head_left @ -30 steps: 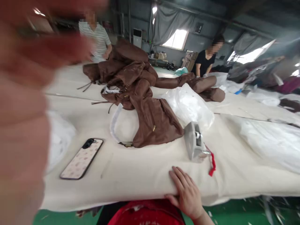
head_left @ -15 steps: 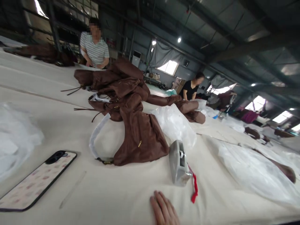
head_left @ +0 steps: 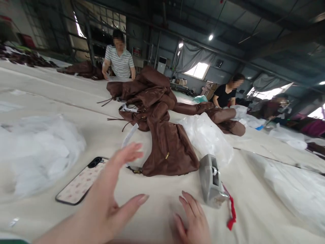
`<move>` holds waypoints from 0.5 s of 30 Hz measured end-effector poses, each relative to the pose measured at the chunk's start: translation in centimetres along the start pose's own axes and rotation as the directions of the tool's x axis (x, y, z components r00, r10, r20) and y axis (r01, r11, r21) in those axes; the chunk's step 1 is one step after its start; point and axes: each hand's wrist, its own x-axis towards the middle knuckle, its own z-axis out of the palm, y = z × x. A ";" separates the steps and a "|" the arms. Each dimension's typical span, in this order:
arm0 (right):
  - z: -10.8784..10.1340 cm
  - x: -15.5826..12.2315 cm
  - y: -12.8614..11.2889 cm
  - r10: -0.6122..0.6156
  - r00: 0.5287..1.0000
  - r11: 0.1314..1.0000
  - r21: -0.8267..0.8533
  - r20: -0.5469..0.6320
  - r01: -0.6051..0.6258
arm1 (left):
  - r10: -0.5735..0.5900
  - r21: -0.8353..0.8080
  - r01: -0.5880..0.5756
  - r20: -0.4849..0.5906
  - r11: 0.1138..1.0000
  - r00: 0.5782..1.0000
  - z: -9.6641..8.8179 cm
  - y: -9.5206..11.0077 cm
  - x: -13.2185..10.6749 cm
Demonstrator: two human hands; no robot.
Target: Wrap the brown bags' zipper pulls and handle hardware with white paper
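My left hand (head_left: 109, 200) hovers open over the cream table (head_left: 157, 193), fingers spread, just right of a phone (head_left: 82, 180) lying face down in a patterned case. My right hand (head_left: 191, 222) lies flat and open on the cloth near the front edge, holding nothing. Just beyond it stands a grey tape dispenser (head_left: 210, 181) with a red cord (head_left: 230, 214) trailing from it. A brown leather bag (head_left: 169, 149) with a white-wrapped strap (head_left: 129, 139) lies past both hands, at the front of a heap of brown bags (head_left: 146, 93).
Clear plastic bags lie at the left (head_left: 38, 152), behind the dispenser (head_left: 205, 135) and at the right (head_left: 297, 189). A person in a striped shirt (head_left: 119, 61) and a person in black (head_left: 224, 95) work across the table.
My left hand has come into view over the table beside the phone. The view has shifted left and my right hand shows more fully.
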 end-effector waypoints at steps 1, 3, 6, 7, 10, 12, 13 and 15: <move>0.1 1.8 -0.2 0.000 1.000 1.000 0.005 -0.020 0.000 | -0.011 0.006 0.011 0.061 1.000 0.998 0.7 0.1 0.4; 0.7 5.4 -0.7 -0.023 0.999 1.000 0.020 -0.044 0.024 | -0.041 -0.004 0.042 0.174 0.999 0.984 2.8 0.1 -0.4; 3.6 10.2 -1.2 -0.039 0.994 0.998 0.041 -0.106 0.044 | 0.028 -0.159 0.033 0.368 0.987 0.929 5.6 -0.8 -3.1; 4.9 11.3 -1.3 -0.021 0.990 0.998 0.049 -0.140 0.029 | 0.061 -0.198 0.024 0.411 0.980 0.910 6.1 -1.1 -3.8; 8.2 13.2 -1.0 0.088 0.973 0.993 0.100 -0.213 -0.068 | 0.092 -0.199 -0.001 0.452 0.980 0.887 5.6 -1.5 -4.1; 8.8 13.2 -0.1 0.149 0.973 0.977 0.180 -0.178 -0.116 | 0.041 -0.113 0.006 0.411 0.994 0.911 4.2 -1.2 -3.4; 8.6 12.8 0.5 0.156 0.978 0.964 0.236 -0.138 -0.121 | 0.011 -0.060 0.013 0.381 0.998 0.924 3.5 -1.0 -2.9; 7.0 11.5 2.0 0.138 0.989 0.926 0.359 -0.043 -0.114 | -0.013 0.040 -0.001 0.335 0.999 0.942 2.2 -0.7 -1.6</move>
